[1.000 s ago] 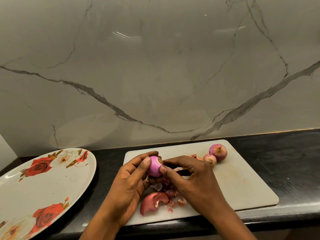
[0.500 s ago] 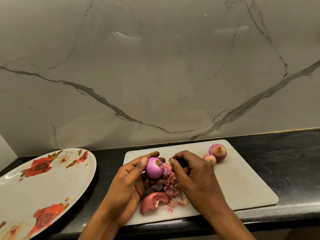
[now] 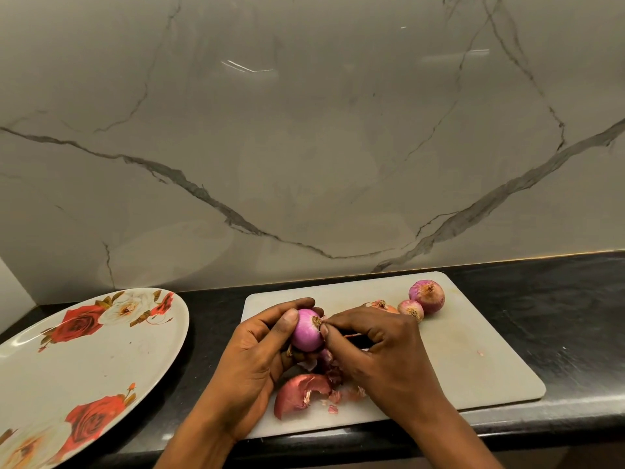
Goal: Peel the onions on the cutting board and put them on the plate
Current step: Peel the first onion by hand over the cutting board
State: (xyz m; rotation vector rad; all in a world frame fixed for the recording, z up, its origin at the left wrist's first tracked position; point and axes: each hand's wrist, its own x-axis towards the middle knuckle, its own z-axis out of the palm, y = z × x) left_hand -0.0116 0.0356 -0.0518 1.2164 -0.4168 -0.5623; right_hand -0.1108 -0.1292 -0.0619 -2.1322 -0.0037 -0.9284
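Observation:
My left hand (image 3: 257,360) grips a mostly peeled pink onion (image 3: 306,331) above the white cutting board (image 3: 473,360). My right hand (image 3: 382,350) pinches the dry root tuft on the onion's right side. Three unpeeled onions lie at the board's far right: a larger one (image 3: 426,296), a small one (image 3: 411,310), and an orange-skinned one (image 3: 382,306) partly hidden behind my right hand. A large floral plate (image 3: 84,360) with red roses sits to the left and holds no onions.
A curled piece of red-brown onion skin (image 3: 301,392) and small peel scraps (image 3: 334,401) lie on the board's near side under my hands. The board rests on a black counter (image 3: 558,316) against a marble wall.
My right hand dropped peel onto the board, then came back to the onion and now pinches its root end. My left hand turned the onion slightly.

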